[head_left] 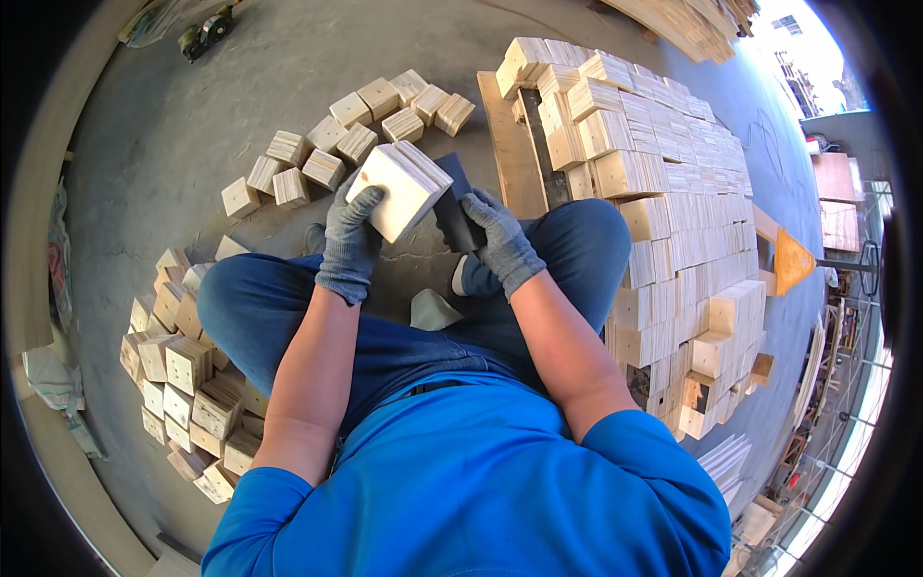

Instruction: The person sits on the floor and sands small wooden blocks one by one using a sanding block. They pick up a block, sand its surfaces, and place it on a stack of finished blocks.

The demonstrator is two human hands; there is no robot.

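Observation:
Between my knees, my left hand (351, 240) in a grey knit glove grips a pale layered-wood block (404, 190), its thumb lying over the near face. My right hand (500, 238), gloved the same way, is closed on a dark sheet of sandpaper (456, 207). The sheet stands against or very close to the block's right side; whether they touch I cannot tell. The right fingers behind the sheet are partly hidden.
Loose wooden blocks (358, 144) lie ahead on the concrete floor (183, 125). More are heaped by my left knee (192, 375). At right, a large stack of blocks (673, 212) rests on a wooden pallet (510, 144). An orange triangular piece (793, 262) juts beyond it.

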